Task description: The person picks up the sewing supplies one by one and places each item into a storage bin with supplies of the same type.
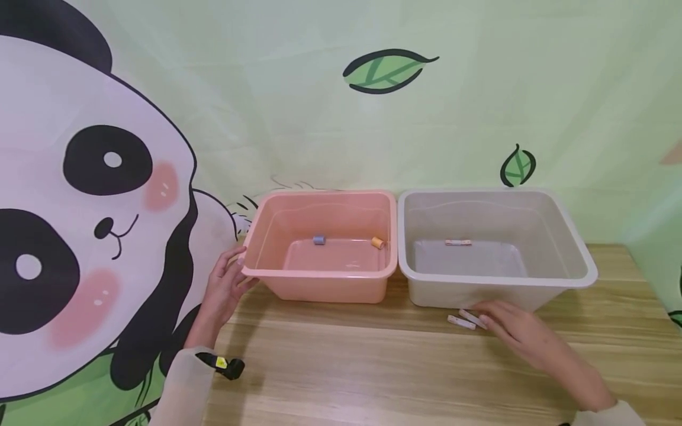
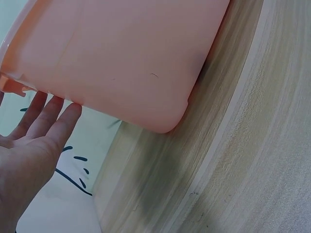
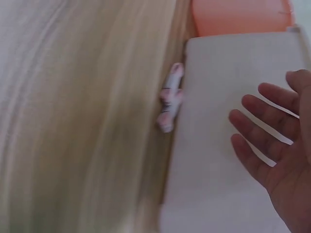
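My left hand (image 1: 226, 287) is at the left end of a pink plastic bin (image 1: 325, 287), its fingertips against the wall under the rim. The fingers (image 2: 68, 121) are extended, not wrapped round anything. In front of a light grey bin (image 1: 469, 291), my right hand (image 1: 519, 331) is close to two small white sticks with pinkish marks: one stick (image 1: 461, 322) nearer me, another stick (image 1: 473, 318) beside it. The right wrist view shows the right hand (image 3: 279, 128) with spread fingers and nothing in them; both sticks (image 3: 170, 97) lie on the table along the grey bin's base.
Inside the pink bin are a small blue cylinder (image 1: 319, 240) and a small orange-yellow cylinder (image 1: 378, 243). A similar white stick (image 1: 458, 242) lies in the grey bin. Both bins stand side by side on a wood-grain table (image 1: 341, 367), with a panda-printed cloth (image 1: 298, 136) behind.
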Demonstrator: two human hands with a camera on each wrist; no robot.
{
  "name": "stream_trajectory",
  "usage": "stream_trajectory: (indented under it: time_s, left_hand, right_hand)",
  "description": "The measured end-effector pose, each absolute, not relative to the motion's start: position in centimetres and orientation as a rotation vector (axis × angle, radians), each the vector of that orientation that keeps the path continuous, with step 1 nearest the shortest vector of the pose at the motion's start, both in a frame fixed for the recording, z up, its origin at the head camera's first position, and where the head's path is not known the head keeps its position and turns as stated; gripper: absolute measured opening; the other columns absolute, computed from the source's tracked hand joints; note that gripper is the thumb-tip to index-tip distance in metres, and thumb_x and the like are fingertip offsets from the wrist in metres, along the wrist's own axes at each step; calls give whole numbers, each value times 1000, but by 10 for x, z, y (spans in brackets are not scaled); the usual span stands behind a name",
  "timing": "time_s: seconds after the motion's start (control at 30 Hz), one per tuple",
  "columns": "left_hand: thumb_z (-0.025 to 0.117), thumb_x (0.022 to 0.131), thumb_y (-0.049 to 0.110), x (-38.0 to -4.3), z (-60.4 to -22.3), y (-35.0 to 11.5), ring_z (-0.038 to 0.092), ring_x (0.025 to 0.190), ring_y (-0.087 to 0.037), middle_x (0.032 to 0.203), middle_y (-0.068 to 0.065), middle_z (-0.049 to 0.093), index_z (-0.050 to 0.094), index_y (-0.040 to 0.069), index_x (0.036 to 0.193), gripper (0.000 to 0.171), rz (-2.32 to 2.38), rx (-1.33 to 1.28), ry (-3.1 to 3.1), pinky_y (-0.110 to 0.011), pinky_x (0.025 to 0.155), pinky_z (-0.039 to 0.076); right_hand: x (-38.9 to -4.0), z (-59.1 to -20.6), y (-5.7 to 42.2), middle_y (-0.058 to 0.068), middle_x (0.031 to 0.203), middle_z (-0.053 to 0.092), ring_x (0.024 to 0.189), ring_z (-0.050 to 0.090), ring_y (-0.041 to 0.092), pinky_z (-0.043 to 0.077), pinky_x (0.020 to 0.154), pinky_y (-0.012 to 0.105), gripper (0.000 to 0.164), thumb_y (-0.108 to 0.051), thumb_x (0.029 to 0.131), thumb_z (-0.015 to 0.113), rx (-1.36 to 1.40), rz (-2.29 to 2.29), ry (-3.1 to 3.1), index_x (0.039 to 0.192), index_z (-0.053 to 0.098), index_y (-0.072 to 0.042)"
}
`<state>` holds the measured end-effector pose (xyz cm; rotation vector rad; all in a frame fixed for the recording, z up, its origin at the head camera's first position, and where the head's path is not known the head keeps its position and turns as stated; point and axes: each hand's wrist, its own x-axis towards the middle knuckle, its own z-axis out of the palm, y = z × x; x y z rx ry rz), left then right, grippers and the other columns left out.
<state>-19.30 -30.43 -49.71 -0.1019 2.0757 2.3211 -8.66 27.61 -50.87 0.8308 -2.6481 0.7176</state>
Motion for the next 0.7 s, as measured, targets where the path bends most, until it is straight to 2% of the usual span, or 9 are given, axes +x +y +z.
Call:
stream_trajectory:
  time_s: [0.13, 0.23, 0.6, 0.7]
  left_hand:
    - [57, 105, 34, -192, -497, -305, 65, 120, -17, 155, -13, 40, 46, 20, 145, 45, 2330, -103, 2062, -34, 94, 58]
    - [57, 105, 35, -192, -497, -305, 63, 122, -19, 156, -13, 40, 44, 19, 146, 47, 2330, -99, 2061, -33, 93, 58]
    - [57, 105, 35, -192, -498, -305, 61, 125, -22, 155, -13, 39, 45, 20, 146, 46, 2336, -106, 2058, -35, 95, 57]
    - [58, 104, 35, -193, -498, -306, 61, 126, -22, 156, -13, 38, 45, 20, 147, 47, 2333, -106, 2059, -35, 95, 57]
  right_hand:
    - [-91, -526, 279, 1, 109, 72, 97, 69, 21, 59, 79, 38, 30, -2, 84, 79, 777, 754, -2632, 112, 71, -8]
    - [-93, -537, 283, 3, 107, 73, 92, 70, 20, 59, 78, 29, 33, -1, 80, 82, 756, 798, -2622, 110, 71, -7]
    - [-94, -566, 295, 4, 103, 75, 90, 71, 23, 49, 79, 10, 31, -7, 76, 87, 594, 811, -2607, 105, 75, -9]
    - [-95, -574, 296, 4, 100, 75, 85, 71, 20, 52, 74, 13, 32, -6, 74, 88, 590, 813, -2596, 104, 75, -8]
